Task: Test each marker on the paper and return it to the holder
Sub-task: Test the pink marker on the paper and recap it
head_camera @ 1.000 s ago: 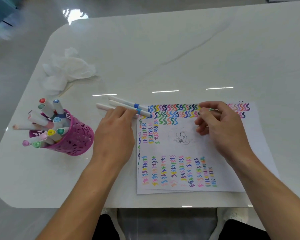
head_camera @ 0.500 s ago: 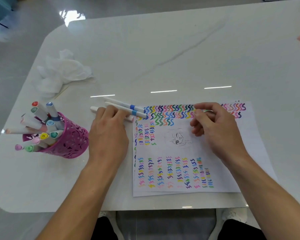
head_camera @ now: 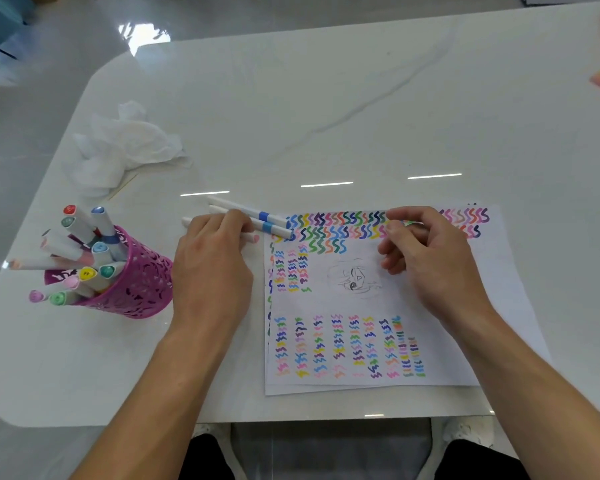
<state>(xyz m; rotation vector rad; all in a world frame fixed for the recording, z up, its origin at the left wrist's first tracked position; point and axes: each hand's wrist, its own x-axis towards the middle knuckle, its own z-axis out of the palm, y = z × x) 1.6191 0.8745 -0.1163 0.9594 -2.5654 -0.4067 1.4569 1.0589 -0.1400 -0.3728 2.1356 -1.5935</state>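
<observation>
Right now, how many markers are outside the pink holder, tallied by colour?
Blue-banded markers, lying on the table: 2
Pink-ended marker, lying on the table: 1
Green marker, pinched in the right hand: 1
Total: 4

A pink cut-out holder (head_camera: 136,285), white paper (head_camera: 465,341) with multicoloured squiggles (head_camera: 336,226), 2 blue-banded white markers (head_camera: 257,220).

The paper (head_camera: 361,306) is laid flat, covered with coloured squiggles. Three white markers (head_camera: 264,216) are laid at its upper left corner; the pink holder (head_camera: 136,289), filled with capped markers (head_camera: 99,249), is stood well left.
</observation>
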